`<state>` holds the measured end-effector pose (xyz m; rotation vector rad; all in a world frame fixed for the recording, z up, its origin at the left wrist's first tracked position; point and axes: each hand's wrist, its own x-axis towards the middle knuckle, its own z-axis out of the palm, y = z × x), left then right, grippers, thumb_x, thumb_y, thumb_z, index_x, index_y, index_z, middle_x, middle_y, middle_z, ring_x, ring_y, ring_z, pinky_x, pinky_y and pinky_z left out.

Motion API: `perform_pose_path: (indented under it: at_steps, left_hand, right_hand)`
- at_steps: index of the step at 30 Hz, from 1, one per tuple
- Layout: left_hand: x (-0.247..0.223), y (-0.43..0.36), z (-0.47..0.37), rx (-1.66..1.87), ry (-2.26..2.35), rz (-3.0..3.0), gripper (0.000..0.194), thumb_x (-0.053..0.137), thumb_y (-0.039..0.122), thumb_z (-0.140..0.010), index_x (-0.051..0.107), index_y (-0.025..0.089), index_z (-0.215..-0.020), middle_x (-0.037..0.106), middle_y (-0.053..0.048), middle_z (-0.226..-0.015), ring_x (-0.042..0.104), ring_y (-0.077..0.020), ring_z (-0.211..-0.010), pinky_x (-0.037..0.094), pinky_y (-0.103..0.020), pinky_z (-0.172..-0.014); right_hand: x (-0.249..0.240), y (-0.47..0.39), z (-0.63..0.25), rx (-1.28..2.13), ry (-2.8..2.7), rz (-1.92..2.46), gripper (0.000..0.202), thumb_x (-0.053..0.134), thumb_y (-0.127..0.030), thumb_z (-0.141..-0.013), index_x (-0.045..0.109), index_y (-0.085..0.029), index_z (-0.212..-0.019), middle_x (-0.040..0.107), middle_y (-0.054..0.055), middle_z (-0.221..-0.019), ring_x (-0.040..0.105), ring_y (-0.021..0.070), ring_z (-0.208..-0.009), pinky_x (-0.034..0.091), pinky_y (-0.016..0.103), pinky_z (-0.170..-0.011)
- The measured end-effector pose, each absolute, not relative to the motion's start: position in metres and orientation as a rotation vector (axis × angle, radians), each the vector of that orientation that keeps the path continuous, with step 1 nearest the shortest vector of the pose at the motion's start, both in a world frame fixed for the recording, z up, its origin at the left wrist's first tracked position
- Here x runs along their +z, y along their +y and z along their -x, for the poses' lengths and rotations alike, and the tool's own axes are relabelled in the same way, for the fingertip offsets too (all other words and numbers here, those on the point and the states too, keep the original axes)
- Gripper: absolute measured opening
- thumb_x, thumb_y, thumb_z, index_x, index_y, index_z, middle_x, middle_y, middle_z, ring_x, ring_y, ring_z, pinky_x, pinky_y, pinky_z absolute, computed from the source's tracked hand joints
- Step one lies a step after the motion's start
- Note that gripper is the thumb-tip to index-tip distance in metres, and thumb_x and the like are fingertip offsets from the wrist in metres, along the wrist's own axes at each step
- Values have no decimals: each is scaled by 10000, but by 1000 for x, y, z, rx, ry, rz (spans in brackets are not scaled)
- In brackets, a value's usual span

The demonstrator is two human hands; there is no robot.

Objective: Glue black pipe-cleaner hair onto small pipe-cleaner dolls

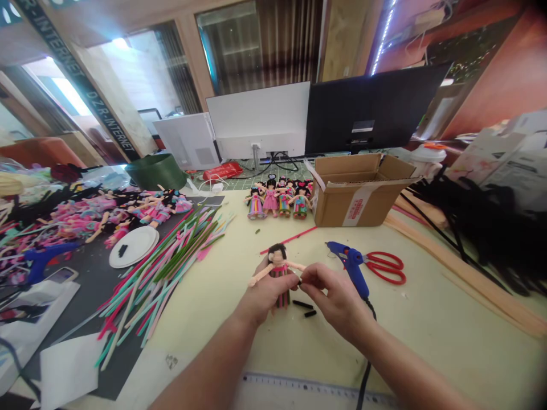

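Note:
A small doll (pixel 280 273) with black hair, outstretched pale arms and a striped skirt stands upright in my left hand (pixel 265 293). The fingers wrap it from behind, with the thumb across its front. Close by the doll's side, my right hand (pixel 331 293) pinches a small dark piece (pixel 299 282), mostly covered by the fingertips. Below the hands lie short black pipe cleaner pieces (pixel 303 305) on the pale mat. To the right rests a blue glue gun (pixel 351 267), beside red-handled scissors (pixel 387 267).
Finished dolls (pixel 280 196) stand in a group beside an open cardboard box (pixel 363 196). Bundled coloured pipe cleaners (pixel 171 267) and a white plate (pixel 133 246) lie left. Black strips (pixel 474 228) heap at right; a ruler (pixel 316 387) lies at the near edge. Monitors (pixel 260 119) stand behind.

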<state>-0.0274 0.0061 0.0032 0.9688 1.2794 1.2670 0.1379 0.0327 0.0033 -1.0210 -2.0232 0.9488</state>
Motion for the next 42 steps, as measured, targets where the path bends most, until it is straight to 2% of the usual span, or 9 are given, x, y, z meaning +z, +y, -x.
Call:
perform_pose_path:
  at_steps: [14,23,32,40,42]
  left_hand:
    - [-1,10,29,1245,1106,-810,248,758,241,-672,621,139,-852,606,-15,-765,575,-134,-705,455,-260,-673]
    - [2,9,29,1144,1040,-717,263,777,248,-641,660,117,-837,631,-41,-775,576,-132,-696,444,-255,-669]
    - [1,9,29,1091,992,-585,276,794,229,-604,674,121,-828,642,-44,-794,563,-104,-662,430,-228,-642]
    - [1,8,26,1102,1018,-551,320,819,267,-581,664,130,-824,622,-28,-728,561,-107,-633,439,-237,-633]
    - [1,8,26,1120,1024,-603,299,804,296,-620,662,128,-823,614,-26,-714,561,-110,-636,445,-241,-641]
  right_hand:
    - [4,33,-142,950,-2053,945,38,572,-209,-877,576,-245,-867,669,-1,-768,611,167,-702,461,289,-656]
    - [5,31,-139,981,-2029,912,44,591,-197,-868,575,-235,-854,655,-14,-734,588,140,-664,450,255,-619]
    - [5,34,-142,1129,-2003,838,84,575,-176,-864,576,-234,-925,678,0,-793,624,146,-716,488,262,-661]
    - [7,32,-145,929,-2096,861,83,580,-199,-873,587,-245,-942,669,1,-786,617,154,-706,474,273,-653]
    - [7,32,-145,928,-2091,867,92,570,-189,-876,581,-244,-949,664,1,-791,612,153,-709,474,275,-658]
